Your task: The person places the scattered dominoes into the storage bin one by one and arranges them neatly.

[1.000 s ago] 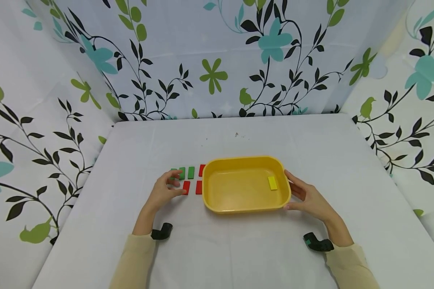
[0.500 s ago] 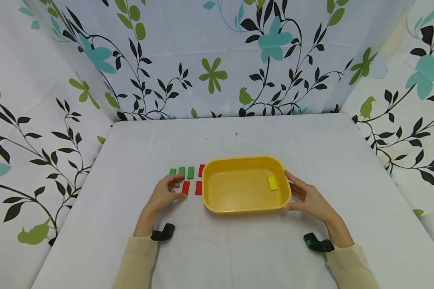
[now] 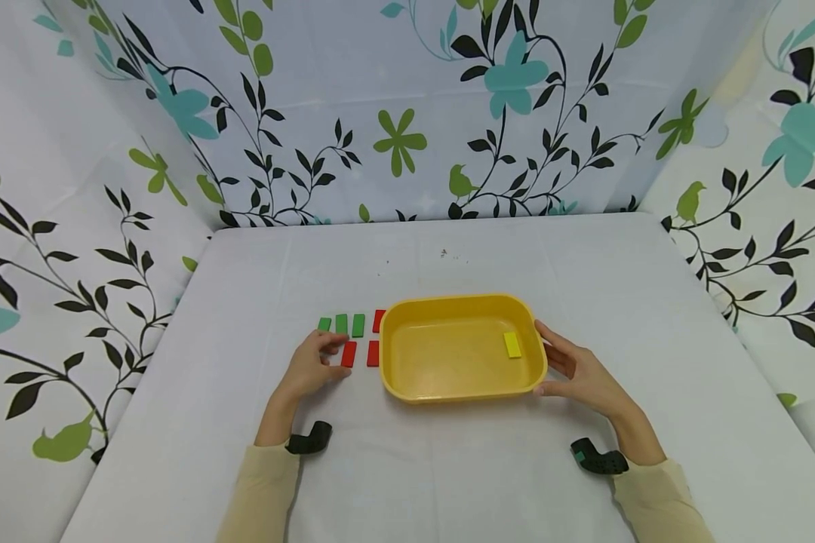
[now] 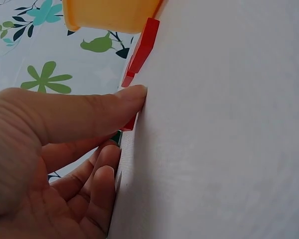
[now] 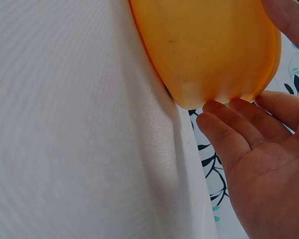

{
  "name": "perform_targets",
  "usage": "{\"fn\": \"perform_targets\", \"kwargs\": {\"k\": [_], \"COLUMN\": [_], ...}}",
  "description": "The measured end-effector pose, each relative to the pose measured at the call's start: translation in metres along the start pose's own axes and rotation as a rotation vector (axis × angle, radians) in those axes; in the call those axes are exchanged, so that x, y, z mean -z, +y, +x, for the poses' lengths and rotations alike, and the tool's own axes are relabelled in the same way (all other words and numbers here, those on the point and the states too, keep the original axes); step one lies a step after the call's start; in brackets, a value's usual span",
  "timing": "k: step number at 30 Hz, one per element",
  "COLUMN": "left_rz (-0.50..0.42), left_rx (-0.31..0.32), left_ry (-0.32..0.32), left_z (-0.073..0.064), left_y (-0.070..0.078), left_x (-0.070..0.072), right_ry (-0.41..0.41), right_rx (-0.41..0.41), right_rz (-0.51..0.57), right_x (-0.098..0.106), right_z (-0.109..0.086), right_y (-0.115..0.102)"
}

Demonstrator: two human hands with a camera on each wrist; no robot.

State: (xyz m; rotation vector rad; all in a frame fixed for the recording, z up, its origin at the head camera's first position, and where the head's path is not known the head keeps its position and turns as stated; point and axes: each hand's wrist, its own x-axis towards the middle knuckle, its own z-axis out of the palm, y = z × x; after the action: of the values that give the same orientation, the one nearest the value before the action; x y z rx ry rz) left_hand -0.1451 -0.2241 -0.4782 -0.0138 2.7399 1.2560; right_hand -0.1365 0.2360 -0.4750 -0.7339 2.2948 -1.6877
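Observation:
My left hand reaches over the rows of small tiles, thumb and index finger at the two short ends of a red tile, pinching it. In the left wrist view the thumb hides most of that red tile; the other fingers curl loosely. To its right lies another red tile. At the right end of a yellow tray, my right hand holds the wall, thumb at the near corner and index finger at the far one. In the right wrist view its fingertips rest against the tray.
Behind the left hand stand several green tiles in a row, with a red tile beside the tray. A yellow tile lies inside the tray. The table has a white cover; a patterned curtain hangs behind it.
My left thumb has drawn back from over the red tile to its near end, and the fingers have uncovered the green tiles. The right hand and tray have stayed put.

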Motion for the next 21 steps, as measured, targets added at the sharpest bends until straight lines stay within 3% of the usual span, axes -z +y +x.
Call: {"fn": "perform_targets", "kwargs": {"k": [16,21], "left_rz": [0.034,0.045], "left_rx": [-0.06,-0.051], "left_ry": [-0.007,-0.008], "left_z": [0.0001,-0.0002], "left_y": [-0.0044,-0.0045], "left_x": [-0.001,-0.0029], "right_ry": [-0.006,-0.009], "right_rx": [0.013,0.017], "right_rz": [0.002,0.001], "right_x": [-0.0003,-0.0001], "right_z": [-0.0007,-0.0001], "right_y": [-0.0012,0.0002]}}
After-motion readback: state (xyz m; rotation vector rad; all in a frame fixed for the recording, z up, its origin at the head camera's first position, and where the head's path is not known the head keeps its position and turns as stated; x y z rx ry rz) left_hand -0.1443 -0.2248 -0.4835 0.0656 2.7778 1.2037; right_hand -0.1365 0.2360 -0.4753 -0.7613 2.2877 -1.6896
